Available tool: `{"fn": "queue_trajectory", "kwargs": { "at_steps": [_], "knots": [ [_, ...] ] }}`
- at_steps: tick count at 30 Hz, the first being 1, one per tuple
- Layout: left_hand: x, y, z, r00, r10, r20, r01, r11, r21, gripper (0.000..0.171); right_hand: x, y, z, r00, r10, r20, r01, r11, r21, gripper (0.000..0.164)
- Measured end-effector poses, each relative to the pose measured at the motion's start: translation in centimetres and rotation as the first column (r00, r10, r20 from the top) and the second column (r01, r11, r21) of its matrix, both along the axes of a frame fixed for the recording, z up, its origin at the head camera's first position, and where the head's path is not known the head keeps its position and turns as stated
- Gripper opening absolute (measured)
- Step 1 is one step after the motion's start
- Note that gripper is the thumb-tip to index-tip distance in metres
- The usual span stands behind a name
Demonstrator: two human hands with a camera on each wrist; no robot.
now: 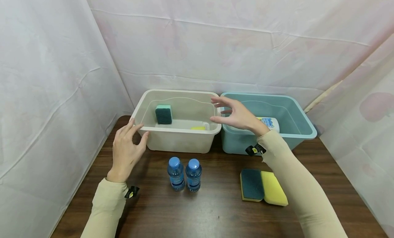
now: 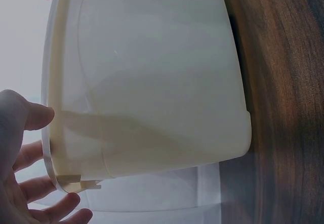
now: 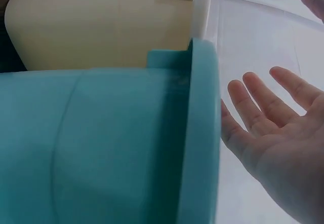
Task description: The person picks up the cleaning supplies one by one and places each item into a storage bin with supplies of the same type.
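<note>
A cream plastic bin (image 1: 178, 140) stands on the table with a green-and-dark sponge (image 1: 163, 114) and a partly hidden yellow item (image 1: 198, 128) inside. My left hand (image 1: 127, 150) is at its front left corner, fingers spread along the rim (image 2: 53, 133); whether they touch it I cannot tell. Beside it is a blue-green bin (image 1: 295, 135) holding a white bottle with a blue label (image 1: 269, 123), partly behind my right arm. My right hand (image 1: 235, 113) hovers over the adjoining ends of the two bins, holding nothing, its fingers (image 3: 273, 105) spread and slightly bent.
Two small blue-capped bottles (image 1: 176, 174) (image 1: 193, 176) stand upright before the cream bin. Nearer the right sleeve lie a dark-topped sponge (image 1: 251, 185) and a yellow sponge (image 1: 273, 188), side by side. Pale cloth (image 1: 197, 49) hangs behind and along both sides of the wooden table (image 1: 212, 217).
</note>
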State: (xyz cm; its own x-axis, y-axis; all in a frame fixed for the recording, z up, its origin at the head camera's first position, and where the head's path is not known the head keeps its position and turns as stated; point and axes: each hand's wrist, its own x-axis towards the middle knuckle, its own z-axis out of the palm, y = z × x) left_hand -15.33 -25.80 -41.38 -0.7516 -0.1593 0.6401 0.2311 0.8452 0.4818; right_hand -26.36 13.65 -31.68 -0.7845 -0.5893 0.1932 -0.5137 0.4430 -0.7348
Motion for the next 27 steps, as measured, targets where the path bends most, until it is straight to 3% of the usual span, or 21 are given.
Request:
{"fn": "queue_trajectory", "kwargs": {
  "at_steps": [13,27],
  "knots": [
    [0.2,-0.2,0.1,1.000,0.007,0.000,-0.007,1.000,-0.003,0.038,2.1,1.4,-1.3,0.999,0.011,-0.030,-0.014,0.992,-0.128,0.069],
    [0.2,-0.1,0.0,1.000,-0.002,-0.013,0.002,1.000,-0.010,0.039,4.7,3.2,-2.8,0.994,0.036,-0.101,-0.060,0.970,-0.237,0.073]
  ]
}}
